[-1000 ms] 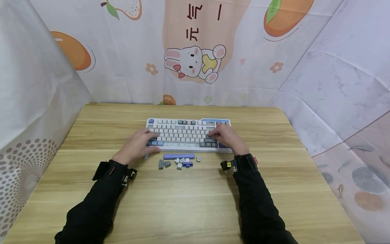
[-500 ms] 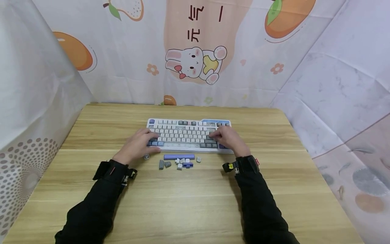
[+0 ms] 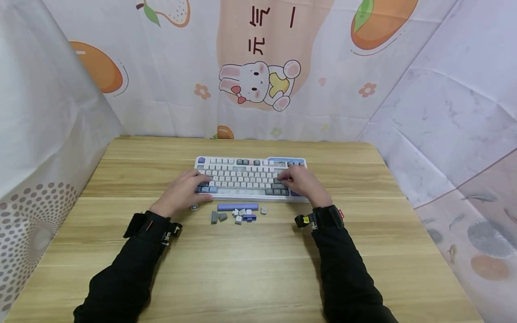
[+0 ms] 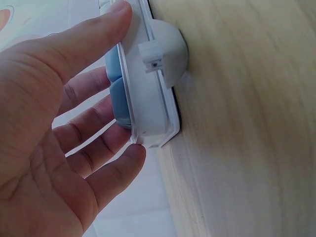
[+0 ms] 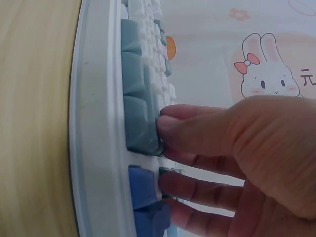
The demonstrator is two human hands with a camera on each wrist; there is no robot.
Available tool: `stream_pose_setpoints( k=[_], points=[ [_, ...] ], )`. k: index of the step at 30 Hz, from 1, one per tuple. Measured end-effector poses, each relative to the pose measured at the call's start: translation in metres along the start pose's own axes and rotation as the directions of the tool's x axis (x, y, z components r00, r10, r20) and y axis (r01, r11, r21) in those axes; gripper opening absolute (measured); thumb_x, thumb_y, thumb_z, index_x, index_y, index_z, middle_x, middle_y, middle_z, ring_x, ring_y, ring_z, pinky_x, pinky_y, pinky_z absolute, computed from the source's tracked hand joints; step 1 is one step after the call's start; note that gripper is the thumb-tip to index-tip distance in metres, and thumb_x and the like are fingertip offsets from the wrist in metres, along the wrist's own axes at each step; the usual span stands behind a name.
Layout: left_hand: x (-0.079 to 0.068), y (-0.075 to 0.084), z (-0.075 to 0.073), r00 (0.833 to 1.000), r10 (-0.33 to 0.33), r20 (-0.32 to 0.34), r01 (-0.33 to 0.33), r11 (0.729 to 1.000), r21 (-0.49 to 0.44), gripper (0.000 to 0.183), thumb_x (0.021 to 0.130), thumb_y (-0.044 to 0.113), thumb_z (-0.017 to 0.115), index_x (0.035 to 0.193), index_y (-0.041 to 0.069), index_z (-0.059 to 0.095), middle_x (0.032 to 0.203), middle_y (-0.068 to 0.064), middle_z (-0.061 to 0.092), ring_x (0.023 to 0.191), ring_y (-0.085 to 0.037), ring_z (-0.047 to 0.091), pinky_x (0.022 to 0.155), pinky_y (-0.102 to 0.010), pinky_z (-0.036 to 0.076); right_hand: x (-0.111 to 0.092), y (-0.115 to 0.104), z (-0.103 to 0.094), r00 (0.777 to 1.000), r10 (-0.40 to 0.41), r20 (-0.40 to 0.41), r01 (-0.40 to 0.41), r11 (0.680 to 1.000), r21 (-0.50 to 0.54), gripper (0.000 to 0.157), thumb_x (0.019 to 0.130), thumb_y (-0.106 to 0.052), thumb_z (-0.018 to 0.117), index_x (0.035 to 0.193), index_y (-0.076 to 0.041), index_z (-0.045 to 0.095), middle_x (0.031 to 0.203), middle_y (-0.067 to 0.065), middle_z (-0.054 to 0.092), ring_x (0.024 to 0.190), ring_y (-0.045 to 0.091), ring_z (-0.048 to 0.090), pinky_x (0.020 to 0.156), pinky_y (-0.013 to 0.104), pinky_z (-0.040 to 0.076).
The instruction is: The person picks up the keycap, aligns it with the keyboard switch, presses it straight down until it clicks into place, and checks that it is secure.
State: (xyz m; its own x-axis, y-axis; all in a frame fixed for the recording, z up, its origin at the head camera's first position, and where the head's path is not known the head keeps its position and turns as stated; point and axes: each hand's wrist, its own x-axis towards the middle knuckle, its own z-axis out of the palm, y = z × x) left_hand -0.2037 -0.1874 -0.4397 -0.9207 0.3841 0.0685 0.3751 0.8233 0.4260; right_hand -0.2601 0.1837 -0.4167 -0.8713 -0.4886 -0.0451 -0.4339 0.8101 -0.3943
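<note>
A white keyboard [image 3: 242, 197] with white, grey and blue keys lies across the table; a few spots in its rows look bare of caps. My left hand [image 3: 181, 190] rests at its left end, thumb along the front edge and fingertips over blue keys [image 4: 118, 98]. At the right end my right hand [image 3: 303, 181] has its fingers bent, thumb and forefinger close together beside the grey keys [image 5: 136, 74]. What lies between those two fingertips is hidden. Dark blue keys [image 5: 143, 185] sit below them in the right wrist view. Near the left thumb lies a loose keycap [image 4: 170, 54].
In front of the keyboard lies a long purple spacebar keycap [image 3: 237, 207]. Around it are grey keycaps [image 3: 214, 217], several white keycaps [image 3: 238, 220] and a blue keycap [image 3: 249, 218]. A printed curtain [image 3: 169, 98] hangs behind the wooden table [image 3: 242, 269].
My right hand and wrist have shifted very slightly to the right since a second ago, staying over the same end of the keyboard. The left hand keeps its place.
</note>
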Motion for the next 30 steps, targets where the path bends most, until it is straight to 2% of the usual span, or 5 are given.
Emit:
stream_pose_setpoints(
  k=[10, 14, 20, 25, 30],
  points=[
    [0.001, 0.000, -0.001, 1.000, 0.000, 0.001, 0.000, 1.000, -0.004, 0.060, 0.085, 0.036, 0.084, 0.133, 0.004, 0.066, 0.126, -0.015, 0.059, 0.114, -0.030, 0.053, 0.096, -0.049, 0.046, 0.000, -0.013, -0.002, 0.999, -0.042, 0.002, 0.042, 0.999, -0.026, 0.020, 0.097, -0.011, 0.070, 0.116, -0.008, 0.076, 0.107, 0.008, 0.071, 0.101, 0.024, 0.063, 0.090, 0.042, 0.051],
    [0.000, 0.000, -0.001, 1.000, 0.004, 0.002, -0.004, 1.000, -0.001, 0.060, 0.085, 0.037, 0.083, 0.133, 0.004, 0.066, 0.126, -0.015, 0.059, 0.115, -0.030, 0.053, 0.098, -0.049, 0.045, -0.002, -0.020, -0.004, 0.993, -0.121, -0.017, 0.121, 0.993, 0.008, 0.021, 0.098, -0.014, 0.070, 0.116, -0.006, 0.076, 0.107, 0.007, 0.071, 0.099, 0.023, 0.064, 0.088, 0.040, 0.051],
    [0.001, -0.002, 0.000, 1.000, 0.001, 0.011, -0.001, 1.000, 0.001, 0.060, 0.087, 0.038, 0.082, 0.133, 0.004, 0.065, 0.127, -0.014, 0.058, 0.115, -0.029, 0.052, 0.098, -0.049, 0.045, -0.002, -0.038, -0.003, 0.967, -0.254, 0.006, 0.253, 0.966, 0.054, 0.023, 0.098, -0.020, 0.071, 0.117, -0.008, 0.076, 0.106, 0.001, 0.071, 0.090, 0.016, 0.063, 0.079, 0.034, 0.051],
    [0.000, -0.002, 0.000, 1.000, 0.009, 0.001, -0.010, 1.000, 0.010, 0.060, 0.086, 0.037, 0.083, 0.133, 0.004, 0.066, 0.125, -0.014, 0.059, 0.113, -0.029, 0.052, 0.097, -0.048, 0.045, 0.001, -0.051, 0.004, 0.931, -0.361, 0.064, 0.355, 0.931, 0.083, 0.023, 0.097, -0.022, 0.072, 0.115, -0.010, 0.077, 0.109, 0.001, 0.072, 0.089, 0.013, 0.063, 0.078, 0.030, 0.052],
    [0.000, -0.002, 0.001, 1.000, 0.019, -0.008, -0.019, 1.000, 0.016, 0.060, 0.085, 0.036, 0.084, 0.132, 0.004, 0.066, 0.125, -0.015, 0.059, 0.112, -0.029, 0.053, 0.095, -0.048, 0.046, 0.001, -0.061, 0.012, 0.898, -0.414, 0.148, 0.394, 0.907, 0.148, 0.020, 0.095, -0.018, 0.074, 0.112, -0.009, 0.078, 0.107, 0.000, 0.071, 0.087, 0.009, 0.063, 0.077, 0.028, 0.054]
  ],
)
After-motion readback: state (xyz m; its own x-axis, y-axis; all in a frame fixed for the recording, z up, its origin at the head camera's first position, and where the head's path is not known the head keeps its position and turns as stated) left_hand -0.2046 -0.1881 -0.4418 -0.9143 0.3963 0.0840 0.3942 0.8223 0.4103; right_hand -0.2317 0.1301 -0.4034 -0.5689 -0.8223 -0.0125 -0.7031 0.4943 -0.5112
